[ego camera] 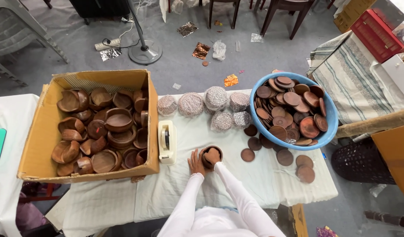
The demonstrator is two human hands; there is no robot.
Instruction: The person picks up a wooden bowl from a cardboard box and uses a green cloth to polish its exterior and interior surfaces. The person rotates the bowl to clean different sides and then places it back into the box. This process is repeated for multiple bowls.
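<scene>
A small dark wooden bowl [207,151] stands on the white cloth-covered table [166,193] in front of me. My left hand [195,163] rests against its left side, holding it. My right hand [212,156] is closed and pushed down inside the bowl; whatever it may hold is hidden. Both arms wear white sleeves. Several flat round wooden lids [248,154] lie on the cloth just right of the bowl.
A cardboard box [39,140] full of wooden bowls sits at left, with a cream tape dispenser [167,141] beside it. A blue basin [328,127] of wooden lids is at right. Foam-wrapped round bundles [216,98] line the far edge. Chairs and a fan stand beyond.
</scene>
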